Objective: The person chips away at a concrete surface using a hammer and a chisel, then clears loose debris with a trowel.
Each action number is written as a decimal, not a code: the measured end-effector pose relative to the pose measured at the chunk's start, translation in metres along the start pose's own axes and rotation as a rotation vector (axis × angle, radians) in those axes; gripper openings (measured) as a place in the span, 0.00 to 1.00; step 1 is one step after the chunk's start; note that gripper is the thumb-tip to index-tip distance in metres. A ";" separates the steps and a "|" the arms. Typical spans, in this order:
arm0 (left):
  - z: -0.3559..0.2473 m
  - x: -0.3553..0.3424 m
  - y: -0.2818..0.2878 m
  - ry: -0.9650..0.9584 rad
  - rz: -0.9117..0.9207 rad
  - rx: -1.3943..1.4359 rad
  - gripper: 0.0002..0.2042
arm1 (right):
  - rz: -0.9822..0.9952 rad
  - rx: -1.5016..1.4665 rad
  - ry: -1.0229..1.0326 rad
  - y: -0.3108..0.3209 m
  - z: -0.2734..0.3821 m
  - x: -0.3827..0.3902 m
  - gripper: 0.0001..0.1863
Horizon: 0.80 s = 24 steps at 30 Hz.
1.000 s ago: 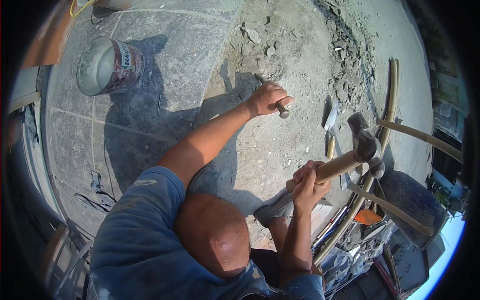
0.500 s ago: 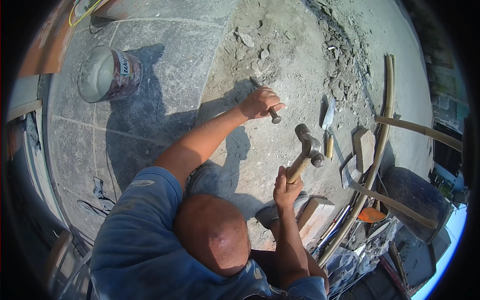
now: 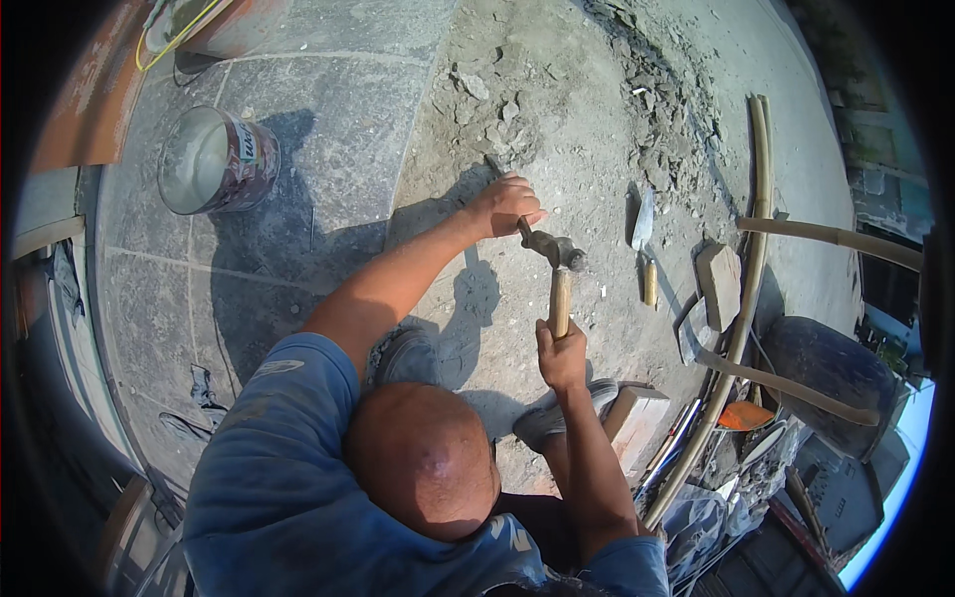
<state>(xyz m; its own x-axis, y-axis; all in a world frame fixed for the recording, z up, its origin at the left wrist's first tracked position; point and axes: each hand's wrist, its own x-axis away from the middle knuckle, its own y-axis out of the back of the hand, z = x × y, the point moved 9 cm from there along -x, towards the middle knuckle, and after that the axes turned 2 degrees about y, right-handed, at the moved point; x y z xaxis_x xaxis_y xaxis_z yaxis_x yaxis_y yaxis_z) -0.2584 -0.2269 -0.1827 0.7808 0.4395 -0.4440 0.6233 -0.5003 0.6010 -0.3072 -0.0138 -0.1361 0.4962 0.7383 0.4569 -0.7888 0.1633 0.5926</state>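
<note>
My left hand (image 3: 505, 207) is closed around a metal chisel (image 3: 492, 165), whose far end points at broken mortar rubble (image 3: 505, 127) on the rough ground. In my right hand (image 3: 563, 356), the wooden handle of a hammer (image 3: 560, 301) is gripped. The hammer's metal head is right at the chisel's near end, appearing to touch it. Most of the chisel's shaft is hidden by my left fingers. To the right of the hammer, a trowel (image 3: 645, 221) with a wooden grip lies flat.
A bucket (image 3: 261, 164) stands on dark tiles at the left. On the right are a brick (image 3: 718, 286), a long pole (image 3: 748, 328), a wooden-handled tool (image 3: 786, 386) and a dark drum (image 3: 836, 378). Another brick (image 3: 635, 418) lies beside my right foot. More rubble (image 3: 657, 119) stretches along the far right.
My right hand has swung the hammer up and left, from apart from the chisel to its near end. My left hand keeps its hold on the chisel.
</note>
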 end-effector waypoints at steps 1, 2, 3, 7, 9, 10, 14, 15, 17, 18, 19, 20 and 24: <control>0.002 0.011 -0.012 -0.019 0.087 -0.055 0.13 | -0.009 -0.002 0.008 0.004 0.001 0.005 0.12; 0.012 0.033 -0.020 -0.049 0.119 -0.066 0.11 | 0.036 0.103 0.017 0.003 0.004 0.008 0.12; 0.012 0.040 -0.027 -0.071 0.183 -0.098 0.10 | 0.064 0.213 0.004 0.006 0.000 0.015 0.13; 0.004 0.017 -0.024 -0.098 0.196 -0.143 0.13 | -0.098 -0.081 -0.016 0.030 -0.006 0.026 0.12; 0.013 0.002 -0.020 -0.089 0.205 -0.152 0.14 | -0.132 -0.151 0.006 0.036 0.001 0.018 0.12; 0.010 -0.008 -0.019 -0.131 0.209 -0.143 0.13 | -0.161 -0.204 -0.005 0.040 0.002 0.017 0.13; -0.004 -0.058 0.022 -0.306 -0.029 -0.239 0.14 | -0.189 -0.360 -0.042 0.051 0.030 0.020 0.15; -0.011 -0.065 0.026 -0.299 -0.027 -0.241 0.14 | -0.182 -0.360 -0.043 0.051 0.029 0.021 0.15; -0.023 -0.078 0.040 -0.272 -0.135 -0.170 0.15 | -0.231 -0.390 -0.003 0.059 0.029 0.024 0.15; -0.027 -0.074 0.041 -0.235 -0.139 -0.093 0.17 | -0.248 -0.399 -0.008 0.060 0.026 0.028 0.14; -0.037 -0.070 0.040 -0.221 -0.140 -0.086 0.18 | -0.263 -0.398 -0.006 0.063 0.027 0.031 0.14; -0.037 -0.059 0.034 -0.168 -0.093 -0.063 0.18 | -0.260 -0.401 -0.028 0.064 0.027 0.034 0.14; 0.019 -0.015 0.027 -0.008 -0.052 -0.126 0.18 | -0.241 -0.443 -0.044 0.060 0.028 0.038 0.14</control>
<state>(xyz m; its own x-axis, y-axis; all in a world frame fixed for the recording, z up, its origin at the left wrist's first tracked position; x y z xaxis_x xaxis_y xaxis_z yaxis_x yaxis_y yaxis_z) -0.2522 -0.2614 -0.1723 0.7481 0.4562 -0.4818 0.6533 -0.3793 0.6553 -0.3251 0.0053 -0.0645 0.6905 0.6186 0.3748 -0.7233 0.5951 0.3504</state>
